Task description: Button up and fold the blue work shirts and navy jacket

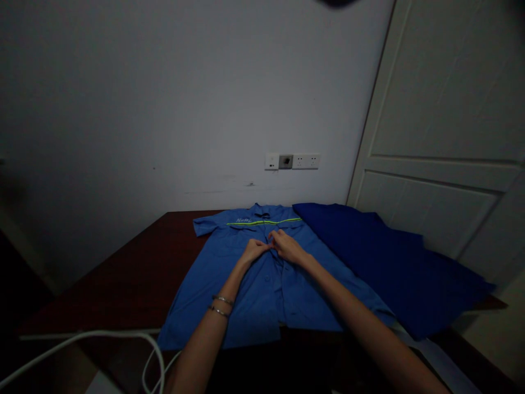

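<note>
A blue short-sleeved work shirt (246, 284) lies spread on the table, collar toward the wall, with a yellow-green stripe and white lettering across its chest. My left hand (255, 250) pinches the shirt's front placket from the left, a little below the stripe. From the other side my right hand (285, 246) grips the same spot, its fingertips meeting those of the left. Whether a button sits between the fingers is hidden. Below the hands the front edges lie apart, and a button (267, 278) shows on the placket.
Darker blue folded cloth (381, 257) covers the table's right side, next to the shirt. The dark red tabletop (135, 268) shows at left. A white cable (102, 333) loops at the lower left. Behind are the wall with sockets (305, 161) and a white panelled door (443, 126).
</note>
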Demonstrator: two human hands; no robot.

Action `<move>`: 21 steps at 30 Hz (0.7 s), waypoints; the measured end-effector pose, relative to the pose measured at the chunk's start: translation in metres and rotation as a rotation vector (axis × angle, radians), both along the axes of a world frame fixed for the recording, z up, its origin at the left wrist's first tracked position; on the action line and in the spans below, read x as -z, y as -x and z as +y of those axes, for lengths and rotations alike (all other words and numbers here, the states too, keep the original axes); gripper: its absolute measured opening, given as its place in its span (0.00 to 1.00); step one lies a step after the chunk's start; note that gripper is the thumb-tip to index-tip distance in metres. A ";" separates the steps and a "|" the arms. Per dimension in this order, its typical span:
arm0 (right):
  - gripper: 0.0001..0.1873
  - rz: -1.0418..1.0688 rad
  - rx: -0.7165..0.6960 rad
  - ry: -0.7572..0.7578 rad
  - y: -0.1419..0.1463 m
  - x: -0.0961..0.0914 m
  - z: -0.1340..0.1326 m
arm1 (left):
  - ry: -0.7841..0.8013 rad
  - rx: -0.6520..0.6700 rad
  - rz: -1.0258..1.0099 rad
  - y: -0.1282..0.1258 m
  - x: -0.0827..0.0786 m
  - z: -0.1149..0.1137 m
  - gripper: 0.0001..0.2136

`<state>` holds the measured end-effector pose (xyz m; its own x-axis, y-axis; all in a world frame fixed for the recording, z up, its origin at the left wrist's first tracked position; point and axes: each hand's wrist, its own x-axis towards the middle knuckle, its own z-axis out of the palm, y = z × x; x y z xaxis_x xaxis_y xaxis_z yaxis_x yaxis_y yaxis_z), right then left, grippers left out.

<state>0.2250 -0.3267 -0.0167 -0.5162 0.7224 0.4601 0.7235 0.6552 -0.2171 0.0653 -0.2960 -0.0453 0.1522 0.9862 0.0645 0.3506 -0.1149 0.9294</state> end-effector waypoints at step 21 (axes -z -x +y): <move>0.18 0.410 0.040 0.343 -0.004 0.018 0.033 | -0.072 0.055 0.136 0.001 0.004 0.003 0.07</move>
